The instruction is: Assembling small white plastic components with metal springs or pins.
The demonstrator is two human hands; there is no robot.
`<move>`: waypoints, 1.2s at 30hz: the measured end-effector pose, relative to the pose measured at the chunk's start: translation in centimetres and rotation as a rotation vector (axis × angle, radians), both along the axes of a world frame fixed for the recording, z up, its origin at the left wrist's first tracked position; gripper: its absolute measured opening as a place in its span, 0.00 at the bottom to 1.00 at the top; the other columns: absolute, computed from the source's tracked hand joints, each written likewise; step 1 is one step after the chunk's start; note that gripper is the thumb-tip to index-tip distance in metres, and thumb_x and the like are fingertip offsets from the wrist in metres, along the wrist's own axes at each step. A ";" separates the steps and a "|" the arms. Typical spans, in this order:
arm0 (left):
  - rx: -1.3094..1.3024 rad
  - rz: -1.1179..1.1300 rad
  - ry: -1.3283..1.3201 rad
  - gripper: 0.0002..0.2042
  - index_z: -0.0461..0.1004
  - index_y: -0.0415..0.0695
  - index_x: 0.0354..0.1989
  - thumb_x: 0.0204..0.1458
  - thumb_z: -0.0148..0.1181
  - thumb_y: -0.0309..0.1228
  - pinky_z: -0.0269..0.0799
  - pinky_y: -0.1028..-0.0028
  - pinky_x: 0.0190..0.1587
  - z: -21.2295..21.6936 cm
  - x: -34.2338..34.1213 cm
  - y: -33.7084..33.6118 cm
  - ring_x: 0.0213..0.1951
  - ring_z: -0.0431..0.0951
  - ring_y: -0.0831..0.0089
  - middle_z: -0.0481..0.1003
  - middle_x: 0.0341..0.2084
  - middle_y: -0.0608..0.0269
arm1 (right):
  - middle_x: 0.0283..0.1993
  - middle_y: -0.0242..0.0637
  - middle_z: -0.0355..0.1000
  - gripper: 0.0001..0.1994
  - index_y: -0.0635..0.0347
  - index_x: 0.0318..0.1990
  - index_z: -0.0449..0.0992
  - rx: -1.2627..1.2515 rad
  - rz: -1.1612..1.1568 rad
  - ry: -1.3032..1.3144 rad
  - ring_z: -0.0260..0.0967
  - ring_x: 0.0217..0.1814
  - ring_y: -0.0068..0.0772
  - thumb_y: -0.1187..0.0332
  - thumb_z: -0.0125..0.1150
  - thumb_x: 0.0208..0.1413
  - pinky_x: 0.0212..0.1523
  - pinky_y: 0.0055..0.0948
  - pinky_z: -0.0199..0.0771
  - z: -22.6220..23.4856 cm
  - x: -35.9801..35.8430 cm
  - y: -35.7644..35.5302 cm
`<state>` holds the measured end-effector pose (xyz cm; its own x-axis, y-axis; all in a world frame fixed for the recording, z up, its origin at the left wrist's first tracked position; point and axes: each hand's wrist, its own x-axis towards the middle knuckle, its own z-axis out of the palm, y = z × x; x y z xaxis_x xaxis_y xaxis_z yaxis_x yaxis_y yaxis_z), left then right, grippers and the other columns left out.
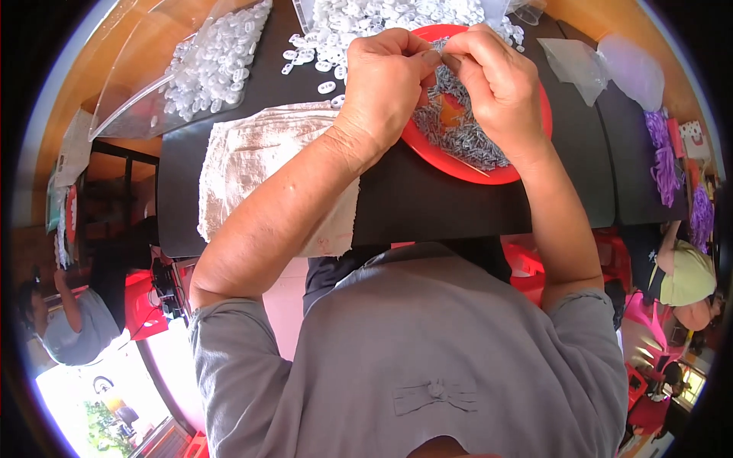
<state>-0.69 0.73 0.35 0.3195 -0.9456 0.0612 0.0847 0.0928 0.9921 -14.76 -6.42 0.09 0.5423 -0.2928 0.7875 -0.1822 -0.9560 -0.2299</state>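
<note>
Both hands meet at the fingertips above the left part of a red plate (534, 114). The plate holds a heap of small grey metal screw-like pieces (481, 149). My left hand (385, 76) is closed in a pinch, its thumb and forefinger pressed together. Against it, my right hand (500, 84) pinches too, thumb to forefinger. Whatever sits between the fingertips is too small and hidden to make out. Behind the hands lies a large pile of small white oval plastic parts with holes (389, 14), some strewn loose beside my left hand.
A clear bag of white parts (217, 65) lies at the left. A pale cloth (252, 164) rests under my left forearm on the black table (443, 206). Clear plastic bags (576, 69) and purple strands (663, 164) are at the right. Other people sit on both sides.
</note>
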 end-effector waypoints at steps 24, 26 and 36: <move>-0.027 0.015 0.000 0.08 0.73 0.35 0.28 0.52 0.60 0.27 0.64 0.79 0.19 -0.3 0.0 -0.4 0.16 0.68 0.80 0.71 0.16 0.65 | 0.39 0.31 0.76 0.06 0.62 0.41 0.78 0.882 0.213 -0.192 0.72 0.40 0.18 0.76 0.57 0.57 0.35 0.19 0.73 1.3 -0.9 -0.7; -0.011 0.020 -0.027 0.08 0.73 0.34 0.28 0.52 0.60 0.28 0.64 0.78 0.19 -0.2 0.0 -0.3 0.16 0.68 0.80 0.71 0.17 0.64 | 0.39 0.31 0.76 0.07 0.62 0.41 0.78 0.869 0.212 -0.191 0.72 0.40 0.18 0.76 0.57 0.57 0.35 0.19 0.73 1.3 -0.9 -0.6; -0.002 0.014 -0.032 0.06 0.74 0.38 0.31 0.54 0.60 0.28 0.58 0.82 0.15 -0.4 0.2 -0.5 0.15 0.65 0.84 0.70 0.17 0.69 | 0.41 0.32 0.76 0.08 0.64 0.43 0.77 0.856 0.204 -0.137 0.71 0.42 0.20 0.77 0.55 0.58 0.37 0.20 0.72 1.5 -1.2 -0.6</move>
<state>-0.48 0.18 -0.10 0.3308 -0.9408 0.0739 0.0514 0.0961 0.9940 -15.92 -7.07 1.59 0.5656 -0.7184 0.4050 0.0544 -0.4575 -0.8875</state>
